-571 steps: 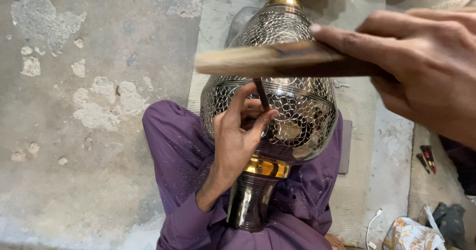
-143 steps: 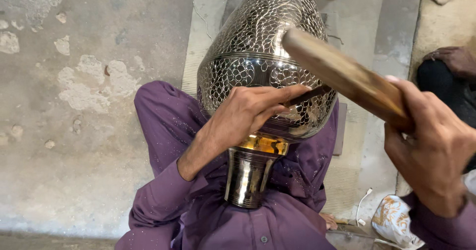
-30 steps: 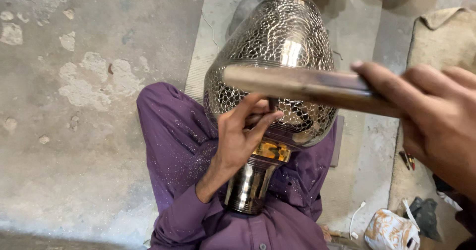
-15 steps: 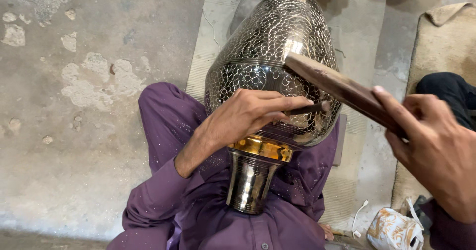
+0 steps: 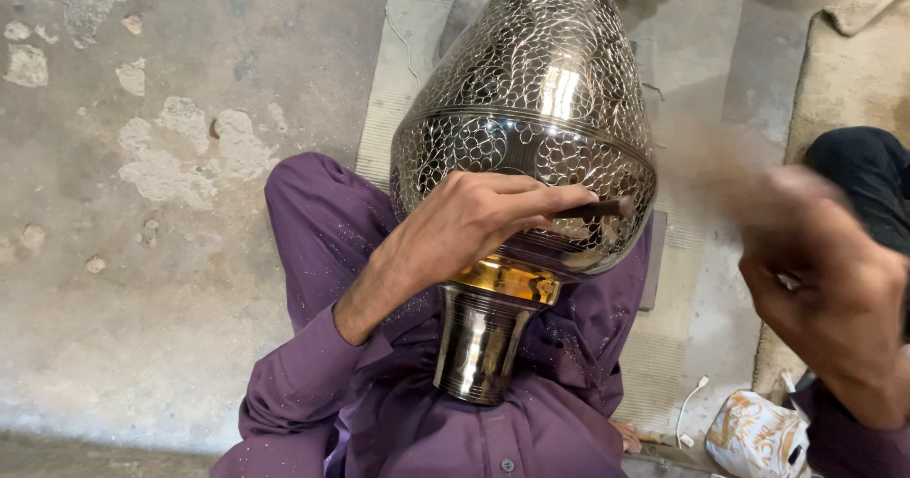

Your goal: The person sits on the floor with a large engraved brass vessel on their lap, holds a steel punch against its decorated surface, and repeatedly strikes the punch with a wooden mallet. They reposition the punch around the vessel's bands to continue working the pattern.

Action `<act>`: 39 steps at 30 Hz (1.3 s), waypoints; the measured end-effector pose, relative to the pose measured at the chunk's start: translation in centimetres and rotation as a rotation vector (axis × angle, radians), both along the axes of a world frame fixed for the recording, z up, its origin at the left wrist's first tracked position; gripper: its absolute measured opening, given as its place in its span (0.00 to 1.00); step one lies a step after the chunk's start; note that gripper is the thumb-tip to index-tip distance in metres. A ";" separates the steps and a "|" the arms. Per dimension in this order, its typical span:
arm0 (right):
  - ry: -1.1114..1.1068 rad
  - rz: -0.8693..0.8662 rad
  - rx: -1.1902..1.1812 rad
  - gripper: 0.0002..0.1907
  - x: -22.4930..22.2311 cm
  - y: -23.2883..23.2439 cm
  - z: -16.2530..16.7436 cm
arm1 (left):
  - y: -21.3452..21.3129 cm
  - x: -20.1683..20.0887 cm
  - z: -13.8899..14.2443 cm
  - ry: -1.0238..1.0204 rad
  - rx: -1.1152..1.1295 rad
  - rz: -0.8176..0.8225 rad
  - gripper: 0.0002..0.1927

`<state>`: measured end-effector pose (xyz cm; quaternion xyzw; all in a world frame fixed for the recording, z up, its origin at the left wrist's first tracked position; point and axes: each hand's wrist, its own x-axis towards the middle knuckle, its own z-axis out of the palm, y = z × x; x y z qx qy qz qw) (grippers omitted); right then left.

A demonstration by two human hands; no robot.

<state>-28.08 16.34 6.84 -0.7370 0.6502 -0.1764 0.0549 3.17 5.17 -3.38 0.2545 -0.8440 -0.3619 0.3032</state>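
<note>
Concrete floor below; left hand pinches chisel against engraved vase.

My clothing: purple tunic with a button placket, long purple sleeve on my left arm, matching purple trousers, all flecked with pale dust. My right hand is blurred; its cuff looks purple too.

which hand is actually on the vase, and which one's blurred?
The left hand rests on the engraved metal vase, pinching a thin dark chisel. The right hand is off it, motion-blurred, beside the vase.
</note>
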 end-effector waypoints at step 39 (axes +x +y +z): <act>0.512 0.333 0.094 0.36 6.1 -6.2 8.8 | 5.7 -0.9 -3.7 0.535 0.197 0.535 0.20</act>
